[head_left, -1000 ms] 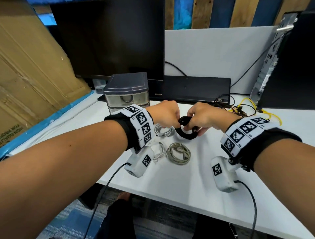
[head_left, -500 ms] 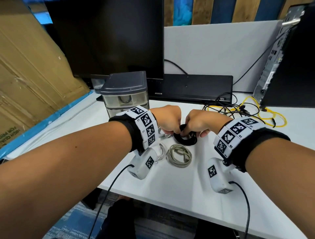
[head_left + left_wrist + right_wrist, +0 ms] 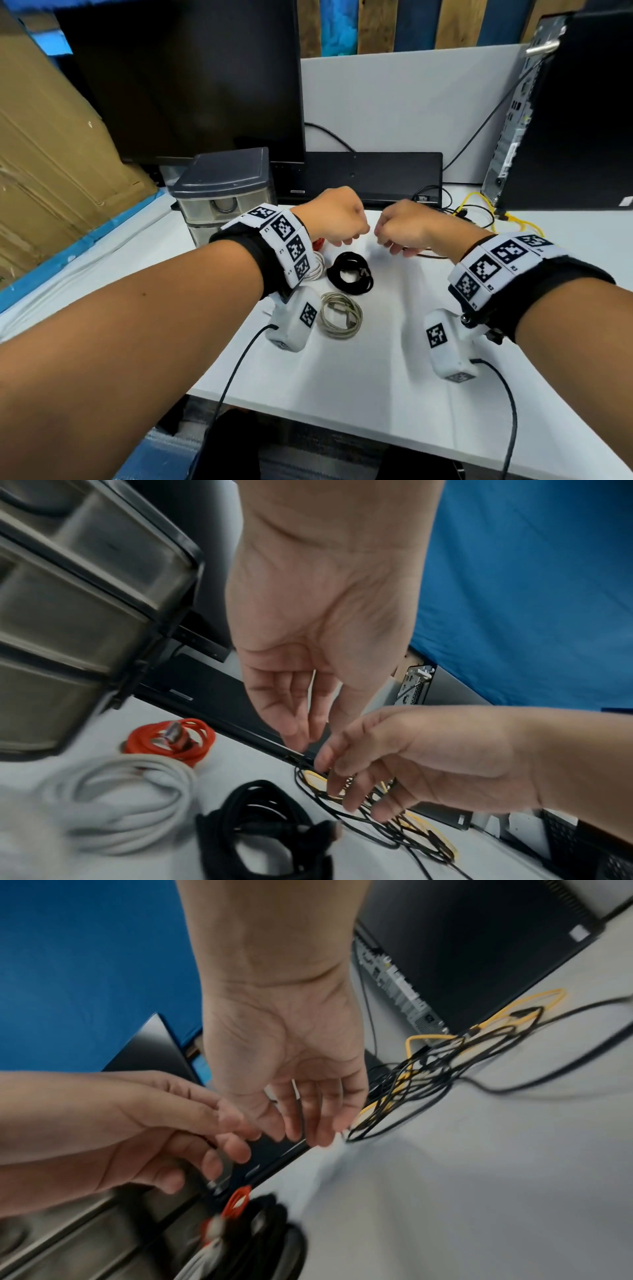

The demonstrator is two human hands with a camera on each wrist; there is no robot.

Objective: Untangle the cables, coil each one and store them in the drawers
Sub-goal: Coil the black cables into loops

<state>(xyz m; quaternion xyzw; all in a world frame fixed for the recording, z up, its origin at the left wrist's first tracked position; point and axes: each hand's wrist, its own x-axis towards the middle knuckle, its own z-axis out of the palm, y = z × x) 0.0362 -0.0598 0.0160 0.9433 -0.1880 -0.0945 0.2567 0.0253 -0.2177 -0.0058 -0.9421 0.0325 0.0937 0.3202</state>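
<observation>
Four coils [image 3: 350, 277] lie finished beside drawers [image 3: 224, 202]; left hand [image 3: 337, 219] and right hand [image 3: 406, 226], loosely curled, empty, hover toward tangle [image 3: 476, 214].

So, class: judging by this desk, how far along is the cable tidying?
Done: four coils lie on the white desk: black coil, grey coil, white coil, orange coil. In hand: nothing; left hand and right hand hover empty. Left: the black-and-yellow tangle, then the plastic drawers.
</observation>
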